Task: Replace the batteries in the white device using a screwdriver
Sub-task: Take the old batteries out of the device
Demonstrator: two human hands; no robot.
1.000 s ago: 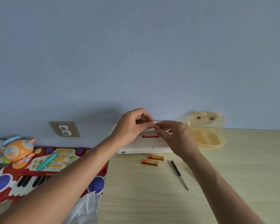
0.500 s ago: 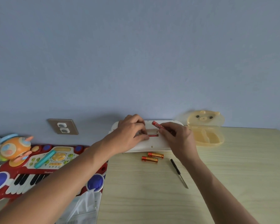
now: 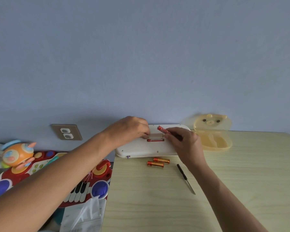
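The white device (image 3: 141,149) lies flat at the far edge of the wooden table (image 3: 241,181), against the wall. Its battery compartment (image 3: 155,137) is uncovered, with one red battery lying in its near slot. My left hand (image 3: 129,129) rests on the device's left part, fingertips at the compartment's left end. My right hand (image 3: 184,143) pinches a red battery (image 3: 162,129) just above the compartment's right end, tilted up to the left. Two more red-and-gold batteries (image 3: 157,162) lie on the table in front of the device. A small black screwdriver (image 3: 185,178) lies to their right.
An open yellow bear-shaped plastic box (image 3: 214,136) stands right of the device. Left of the table sit a red toy keyboard (image 3: 94,181), an orange round toy (image 3: 15,154) and a clear plastic bag (image 3: 85,215). A wall socket (image 3: 66,132) is on the blue wall.
The device has gone from lifted and tilted to lying flat on the table. My right hand still holds the red battery and has drawn it slightly right of the compartment.
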